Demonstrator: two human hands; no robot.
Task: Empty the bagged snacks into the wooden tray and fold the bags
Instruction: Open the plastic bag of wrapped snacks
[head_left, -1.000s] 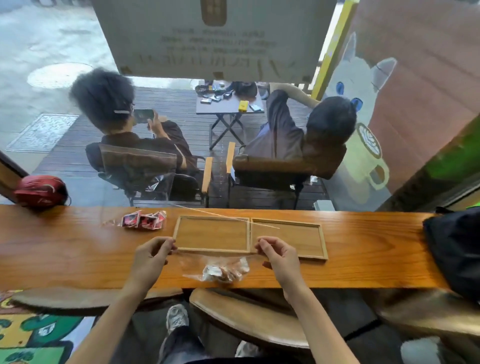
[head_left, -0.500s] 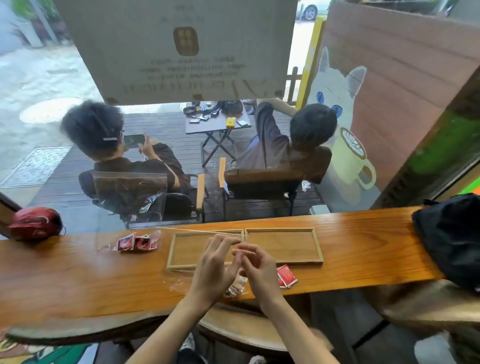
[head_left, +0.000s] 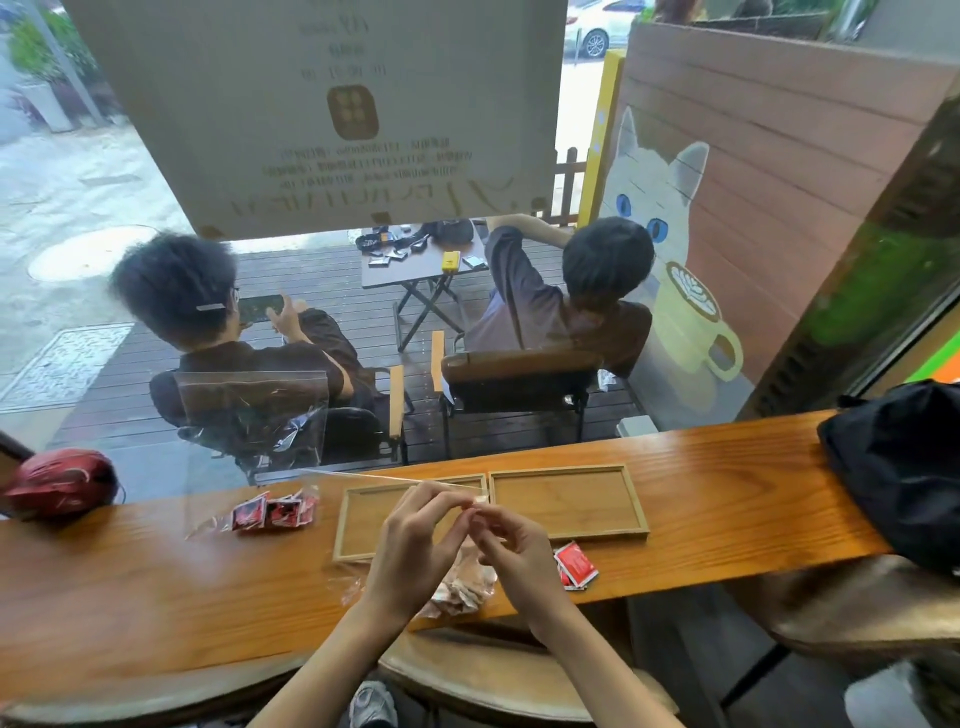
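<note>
Left hand and right hand pinch a clear snack bag together above the wooden tray.

Bright window daylight, soft focus, bowed edges.

Wooden counter carries a two-compartment wooden tray. Also present: bagged red packets (left), loose red packets, black bag.
</note>
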